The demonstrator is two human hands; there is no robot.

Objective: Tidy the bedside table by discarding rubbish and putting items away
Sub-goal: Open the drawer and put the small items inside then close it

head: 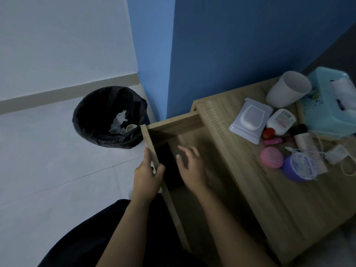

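Note:
The wooden bedside table [279,199] has its drawer [173,124] pulled out to the left. A flat black object [169,166] lies inside the drawer against its front panel. My left hand [148,174] grips the drawer's front panel, thumb inside and fingers outside. Just right of the black object, my right hand [190,164] hovers inside the drawer with fingers spread and nothing in it. On the tabletop lie a wet-wipes pack [250,120], a white bottle [279,122], a pink round case [271,158], a purple jar [300,167], a white cup [289,89] and a charger with cable [337,154].
A bin with a black liner [109,116] stands on the floor left of the drawer, holding crumpled paper and a small cup. A teal tissue box [331,105] sits at the table's far right. The blue wall is behind the table. My dark-clothed lap fills the bottom.

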